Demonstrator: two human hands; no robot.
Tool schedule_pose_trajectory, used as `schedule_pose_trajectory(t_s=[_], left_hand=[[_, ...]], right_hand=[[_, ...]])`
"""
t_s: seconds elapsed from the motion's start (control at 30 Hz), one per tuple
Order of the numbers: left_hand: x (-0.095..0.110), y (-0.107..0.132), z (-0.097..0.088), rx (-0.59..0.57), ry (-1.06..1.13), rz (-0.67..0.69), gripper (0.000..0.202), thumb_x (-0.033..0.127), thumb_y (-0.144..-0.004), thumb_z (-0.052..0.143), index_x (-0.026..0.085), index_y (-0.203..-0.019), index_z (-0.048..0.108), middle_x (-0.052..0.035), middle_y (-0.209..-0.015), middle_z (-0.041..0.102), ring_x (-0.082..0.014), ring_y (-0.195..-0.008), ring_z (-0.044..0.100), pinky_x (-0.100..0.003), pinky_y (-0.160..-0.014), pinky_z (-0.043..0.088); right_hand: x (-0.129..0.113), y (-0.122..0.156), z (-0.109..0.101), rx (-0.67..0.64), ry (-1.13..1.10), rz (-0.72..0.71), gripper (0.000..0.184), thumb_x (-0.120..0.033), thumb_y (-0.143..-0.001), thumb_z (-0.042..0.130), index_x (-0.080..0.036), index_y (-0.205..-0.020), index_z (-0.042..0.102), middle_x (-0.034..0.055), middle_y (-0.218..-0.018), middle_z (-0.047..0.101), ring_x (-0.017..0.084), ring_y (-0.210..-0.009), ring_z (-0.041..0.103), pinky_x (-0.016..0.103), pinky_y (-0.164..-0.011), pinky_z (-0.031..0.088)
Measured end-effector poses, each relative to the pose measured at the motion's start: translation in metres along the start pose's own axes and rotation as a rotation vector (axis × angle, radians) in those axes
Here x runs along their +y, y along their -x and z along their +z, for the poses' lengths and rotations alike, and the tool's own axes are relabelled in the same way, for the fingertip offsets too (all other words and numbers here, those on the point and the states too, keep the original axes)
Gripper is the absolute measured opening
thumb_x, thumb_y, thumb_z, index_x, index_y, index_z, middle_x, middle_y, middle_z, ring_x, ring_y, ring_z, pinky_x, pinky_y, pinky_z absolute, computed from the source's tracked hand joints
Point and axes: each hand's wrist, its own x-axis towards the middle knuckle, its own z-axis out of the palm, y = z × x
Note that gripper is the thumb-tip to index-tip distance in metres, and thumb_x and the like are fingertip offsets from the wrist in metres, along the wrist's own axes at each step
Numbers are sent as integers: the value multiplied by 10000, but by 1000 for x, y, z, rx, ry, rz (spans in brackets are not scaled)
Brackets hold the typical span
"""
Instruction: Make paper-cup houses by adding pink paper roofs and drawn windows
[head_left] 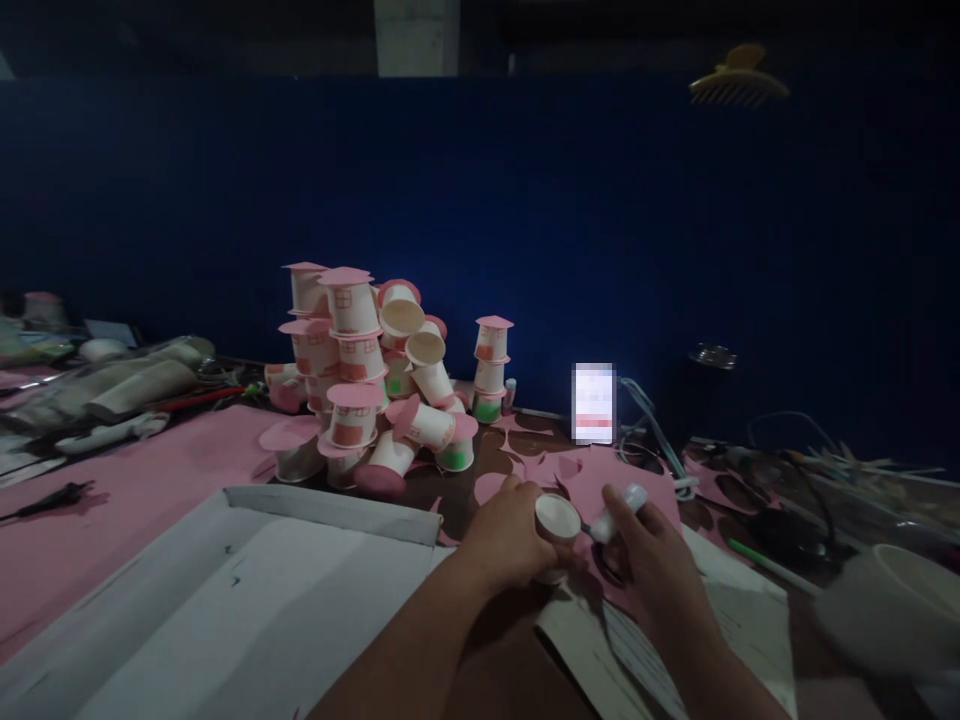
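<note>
My left hand (pixel 506 540) is wrapped round a small paper cup (pixel 556 520) whose open mouth faces up. My right hand (pixel 652 560) grips a small white tube or glue stick (pixel 621 510), its tip at the cup's rim. Both hands work over pink paper scraps (pixel 592 475) on the table, just in front of me. Behind them stands a heap of paper cups (pixel 367 385) decorated as little houses with pink paper roofs, some stacked upright, some tipped over.
A flat white box lid (pixel 247 590) lies at the lower left, on a pink sheet (pixel 127 500). A lit phone (pixel 593 403) leans on the blue wall. Cables (pixel 652 430), a dark bottle (pixel 709 385), a blurred cup (pixel 892 600) at right. Tools and rolls (pixel 120 395) at left.
</note>
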Motion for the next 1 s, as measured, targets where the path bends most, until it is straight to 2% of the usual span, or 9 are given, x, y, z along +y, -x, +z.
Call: schedule_pose_trajectory(t_s=[0.07,0.17,0.27,0.37,0.5,0.6,0.67,0.83,1.0], left_hand=[[0,0,0,7,7,-1,610,602,-491,715,229,-951,568,-60,-1019,553,-246,-890,543,-324,-745,430],[0,0,-1,14,3,-10,592,593,-501,713,225,-944,575,-63,-1021,565,-242,-881,547,-316,-734,424],[0,2,-3,10,44,-4,576,577,-487,729,228,-922,584,-45,-974,597,-227,-842,558,-291,-679,422],[0,4,-5,-62,178,-9,536,533,-521,726,224,-935,586,-15,-898,631,-196,-767,571,-251,-590,422],[-3,1,-8,-227,359,50,400,344,-566,710,208,-924,594,18,-821,642,-158,-688,572,-212,-529,421],[-6,-3,-11,-249,363,156,378,163,-540,653,212,-912,610,35,-845,642,-151,-724,571,-209,-595,446],[-6,-4,-12,-224,336,175,397,130,-530,627,221,-916,615,42,-875,641,-152,-746,569,-213,-628,454],[-6,-1,-11,-167,250,135,286,251,-593,643,193,-872,620,15,-814,630,-157,-704,557,-215,-564,429],[-7,1,-6,-36,178,47,488,448,-539,720,189,-935,600,-30,-904,616,-185,-749,552,-234,-566,409]], right_hand=[[-2,1,0,4,14,-15,354,-511,-686,685,-217,-699,488,-97,-453,391,79,-382,343,207,-366,274],[-5,4,0,-14,163,-45,355,-512,-677,688,-197,-790,569,-63,-524,492,110,-454,442,221,-419,357],[-6,6,-1,-6,287,-160,351,-493,-677,695,-193,-824,588,-41,-579,555,132,-509,502,235,-481,411],[-2,7,-3,-19,335,-257,319,-474,-699,688,-203,-826,579,-32,-606,575,145,-540,526,242,-511,419],[0,9,-4,-24,360,-301,287,-455,-713,684,-215,-829,577,-22,-672,608,147,-588,542,234,-532,413],[-1,10,-2,-19,338,-324,286,-450,-711,689,-221,-836,571,-23,-701,613,142,-605,547,229,-541,413],[0,10,-2,-16,324,-335,289,-449,-707,692,-223,-840,571,-22,-703,614,140,-592,545,228,-525,407],[5,8,-3,-51,323,-328,281,-450,-726,674,-225,-856,567,-44,-632,582,101,-462,465,226,-471,378],[5,10,-3,-80,385,-344,274,-443,-747,660,-221,-870,558,-42,-643,565,100,-486,468,221,-484,384]])
